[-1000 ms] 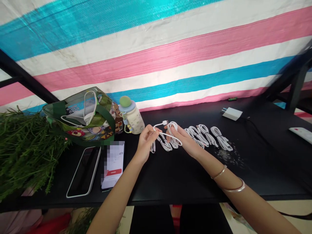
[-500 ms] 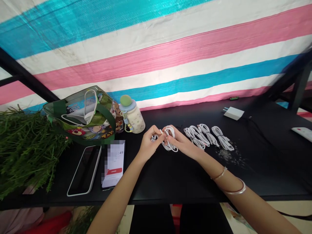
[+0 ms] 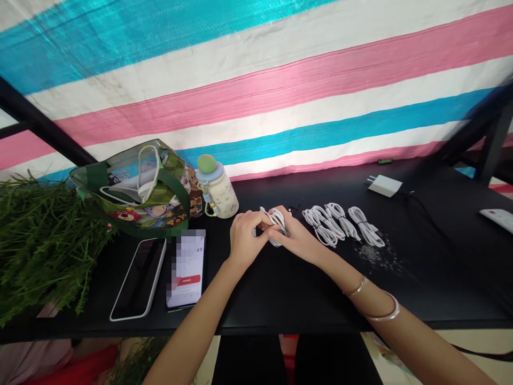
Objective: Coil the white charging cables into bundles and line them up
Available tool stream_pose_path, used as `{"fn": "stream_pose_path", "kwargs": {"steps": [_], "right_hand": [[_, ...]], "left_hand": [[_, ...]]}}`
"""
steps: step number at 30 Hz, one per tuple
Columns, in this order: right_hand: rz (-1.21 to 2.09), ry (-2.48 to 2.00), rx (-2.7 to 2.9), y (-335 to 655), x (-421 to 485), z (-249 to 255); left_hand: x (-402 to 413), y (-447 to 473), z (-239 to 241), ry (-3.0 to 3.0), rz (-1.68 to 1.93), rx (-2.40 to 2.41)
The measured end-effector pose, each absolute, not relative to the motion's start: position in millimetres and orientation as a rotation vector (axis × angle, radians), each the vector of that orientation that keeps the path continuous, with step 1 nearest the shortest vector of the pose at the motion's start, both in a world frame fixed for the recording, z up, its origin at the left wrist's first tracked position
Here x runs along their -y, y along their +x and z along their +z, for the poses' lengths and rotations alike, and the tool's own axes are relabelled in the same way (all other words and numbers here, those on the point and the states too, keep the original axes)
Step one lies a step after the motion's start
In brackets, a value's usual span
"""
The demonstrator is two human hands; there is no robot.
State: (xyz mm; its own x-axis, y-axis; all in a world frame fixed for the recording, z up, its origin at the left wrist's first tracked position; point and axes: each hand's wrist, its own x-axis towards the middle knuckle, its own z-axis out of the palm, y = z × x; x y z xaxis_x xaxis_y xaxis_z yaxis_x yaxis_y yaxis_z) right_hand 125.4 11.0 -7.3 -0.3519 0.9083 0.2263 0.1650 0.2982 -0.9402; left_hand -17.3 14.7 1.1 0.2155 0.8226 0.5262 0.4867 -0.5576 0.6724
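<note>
A coiled white cable (image 3: 277,218) is between my hands, just above the black table (image 3: 264,299). My right hand (image 3: 294,235) grips the coil from the right, thumb across its front. From the left, my left hand (image 3: 247,235) pinches at the same coil, its fingers bent and thumb reaching toward the other thumb. Part of the coil is hidden behind my fingers. Just right of my hands lie several bundled white cables (image 3: 324,225), and one more tied cable bundle (image 3: 365,226) rests at the end of that row.
At the left are a plant (image 3: 44,251), a clear green bag (image 3: 132,214) and a bottle (image 3: 224,195). Two phones, one dark (image 3: 138,280) and one lit (image 3: 190,270), lie in front. A white charger (image 3: 385,185) and a white device (image 3: 499,218) are at the right.
My left hand has turned, its back now facing up more and its fingers closing over the coil. The cable coil has tilted and is more covered by my hands.
</note>
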Motion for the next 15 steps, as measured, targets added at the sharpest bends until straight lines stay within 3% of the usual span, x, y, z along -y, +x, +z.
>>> {"fn": "stream_pose_path", "kwargs": {"steps": [15], "right_hand": [[0.981, -1.097, 1.649, 128.6, -9.6, 1.6]], "left_hand": [[-15.3, -20.6, -0.2, 2.243, 1.371, -1.329]]}}
